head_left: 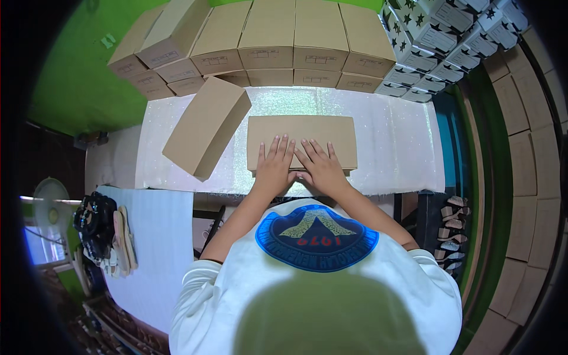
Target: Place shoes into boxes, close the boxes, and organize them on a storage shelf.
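Note:
A closed brown cardboard box lies in front of me near the front edge of a table with a shiny white cover. My left hand rests flat on the left half of its top, fingers stretched away from me. On the right half lies my right hand, its fingers spread and pointing forward. Both thumbs come close together at the box's near edge. Neither hand grips anything. To the left, a second brown cardboard box sits at a slant on the table.
Stacked brown boxes line the table's far side. Star-patterned white boxes are piled at the far right. Shoes stand low on the right. A lower white table on the left bears black and beige items. A fan stands beyond.

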{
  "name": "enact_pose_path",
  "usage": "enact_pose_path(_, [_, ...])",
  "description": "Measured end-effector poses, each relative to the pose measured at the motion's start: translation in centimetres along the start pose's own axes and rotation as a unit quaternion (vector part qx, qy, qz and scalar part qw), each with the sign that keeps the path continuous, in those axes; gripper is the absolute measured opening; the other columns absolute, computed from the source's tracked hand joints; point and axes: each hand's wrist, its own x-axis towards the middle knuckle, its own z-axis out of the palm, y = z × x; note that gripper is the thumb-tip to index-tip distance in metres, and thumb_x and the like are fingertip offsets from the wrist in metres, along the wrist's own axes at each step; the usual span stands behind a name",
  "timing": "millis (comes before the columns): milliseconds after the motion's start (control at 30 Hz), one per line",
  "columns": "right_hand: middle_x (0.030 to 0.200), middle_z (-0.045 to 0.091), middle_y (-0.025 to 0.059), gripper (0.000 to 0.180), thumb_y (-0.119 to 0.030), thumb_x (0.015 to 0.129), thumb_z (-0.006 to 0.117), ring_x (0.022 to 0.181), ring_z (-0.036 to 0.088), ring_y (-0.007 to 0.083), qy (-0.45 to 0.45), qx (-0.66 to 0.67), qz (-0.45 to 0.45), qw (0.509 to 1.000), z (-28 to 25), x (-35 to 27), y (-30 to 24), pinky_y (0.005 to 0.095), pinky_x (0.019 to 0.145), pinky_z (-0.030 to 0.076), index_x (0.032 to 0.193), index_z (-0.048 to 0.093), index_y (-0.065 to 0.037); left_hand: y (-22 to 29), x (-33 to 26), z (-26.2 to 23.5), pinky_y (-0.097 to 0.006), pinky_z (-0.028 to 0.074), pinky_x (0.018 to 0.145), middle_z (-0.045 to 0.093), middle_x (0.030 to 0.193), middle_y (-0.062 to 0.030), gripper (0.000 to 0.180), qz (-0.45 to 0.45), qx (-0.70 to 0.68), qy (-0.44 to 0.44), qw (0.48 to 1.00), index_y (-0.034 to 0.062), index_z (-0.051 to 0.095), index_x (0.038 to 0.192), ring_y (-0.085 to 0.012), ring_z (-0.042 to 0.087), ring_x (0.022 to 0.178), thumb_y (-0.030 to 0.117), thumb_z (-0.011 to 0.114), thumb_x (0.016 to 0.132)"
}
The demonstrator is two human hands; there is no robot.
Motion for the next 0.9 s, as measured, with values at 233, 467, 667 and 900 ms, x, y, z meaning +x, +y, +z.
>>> enact_pose_path(233, [0.139, 0.033, 0.0085, 0.065, -0.045, 0.076, 0.058, 0.127, 0.032, 0.0274, 0.007, -0.024, 0.047, 0.999, -0.3, -1.5, 1.0, 0.0515, 0.101, 0.025, 0.133, 0.037, -0.020, -1.5, -1.2, -0.1, -0.048, 0.021, 0.104, 0.033, 0.138, -0.0090, 0.086, -0.027, 0.002, 0.019, 0.999, 0.0106, 0.031, 0.136, -0.0226, 0.030, 0.129, 0.049, 0.065, 0.067])
enact_pose_path(467, [0.140, 0.031, 0.0115, 0.075, -0.055, 0.071, 0.059, 0.126, 0.032, 0.0328, 0.020, -0.047, 0.151, 0.987, -0.9, -3.9, 3.9, 0.0517, 0.099, 0.029, 0.133, 0.037, -0.018, -4.3, -2.8, -0.2, -0.049, 0.025, 0.102, 0.031, 0.140, -0.0116, 0.088, -0.080, 0.002, 0.012, 0.997, 0.0058, 0.030, 0.135, -0.0264, 0.030, 0.129, 0.051, 0.064, 0.068])
enact_pose_path(667, [0.139, 0.031, 0.0171, 0.077, -0.045, 0.071, 0.067, 0.121, 0.039, 0.0367, 0.042, 0.084, 0.272, 0.958, -1.0, -5.7, 4.8, 0.0471, 0.096, 0.035, 0.135, 0.035, -0.017, -4.9, -4.3, 0.4, -0.055, 0.022, 0.101, 0.035, 0.138, -0.0139, 0.078, -0.134, 0.010, 0.045, 0.990, 0.0170, 0.032, 0.137, -0.0345, 0.031, 0.127, 0.048, 0.062, 0.072])
enact_pose_path(900, [0.120, 0.053, 0.0175, 0.076, -0.037, 0.070, 0.072, 0.108, 0.054, 0.0306, 0.081, 0.245, 0.294, 0.920, -0.2, -6.2, 5.2, 0.0353, 0.088, 0.044, 0.134, 0.037, -0.016, -4.7, -4.9, 0.7, -0.059, 0.013, 0.102, 0.053, 0.120, -0.0190, 0.068, -0.188, -0.161, 0.058, 0.967, 0.0213, 0.036, 0.135, -0.0415, 0.034, 0.124, 0.038, 0.064, 0.075])
